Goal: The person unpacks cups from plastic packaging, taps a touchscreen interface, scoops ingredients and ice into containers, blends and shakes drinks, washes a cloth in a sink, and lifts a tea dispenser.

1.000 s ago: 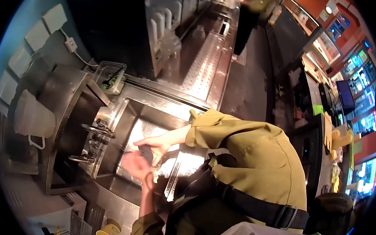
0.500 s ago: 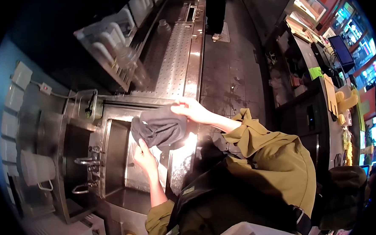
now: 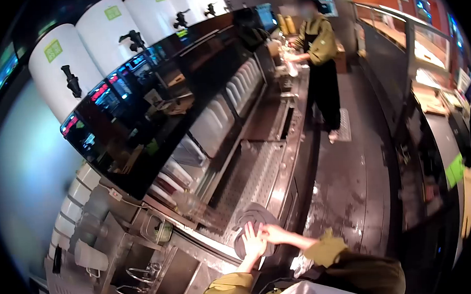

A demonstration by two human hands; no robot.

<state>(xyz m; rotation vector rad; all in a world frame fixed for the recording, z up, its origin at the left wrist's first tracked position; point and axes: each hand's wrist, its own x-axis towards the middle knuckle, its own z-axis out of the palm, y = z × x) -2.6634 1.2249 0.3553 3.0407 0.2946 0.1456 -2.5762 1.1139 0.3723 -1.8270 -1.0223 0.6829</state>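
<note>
A dark grey cloth [image 3: 256,215] lies bunched at the near end of the perforated metal counter, just beyond the sink. My left hand [image 3: 254,243] is on top of it, palm down with the fingers spread. Close beside it, my right hand [image 3: 272,233] has its fingers drawn together on the cloth, near my left fingertips. Part of the cloth is hidden under both hands.
The metal sink [image 3: 174,275] with its faucet [image 3: 141,274] is at the lower left. A white pitcher [image 3: 90,256] stands left of it. Large white dispensers [image 3: 107,34] line the upper left. A co-worker [image 3: 318,52] stands farther along the counter [image 3: 258,170].
The view has tilted up along the counter. The cloth, earlier over the sink and then stretched between my hands, now lies on the counter under them. My left hand has spread out on it.
</note>
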